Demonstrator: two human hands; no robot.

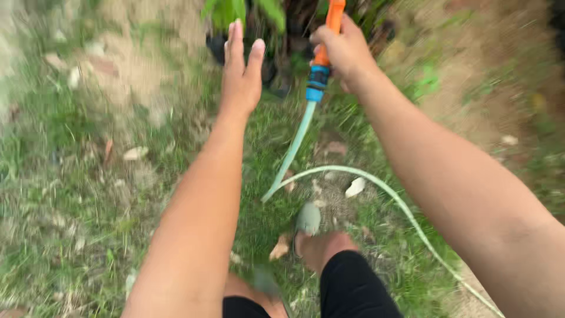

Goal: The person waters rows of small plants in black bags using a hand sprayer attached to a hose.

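Observation:
My right hand (344, 52) grips an orange hose nozzle (329, 29) with a blue connector (316, 82), pointed up toward a small green plant (241, 10) at the top edge. A pale green hose (353, 174) runs down from the connector, loops over the grass and leaves at the bottom right. My left hand (240, 73) is stretched out flat, fingers together and straight, holding nothing, just left of the nozzle and reaching toward a black plant pot (219, 47) under the leaves.
Patchy grass (76, 194) with bare sandy soil (135, 65), dry leaves and small stones lies all around. My foot in a grey-green sandal (308, 219) stands below the hose loop. The picture is motion-blurred.

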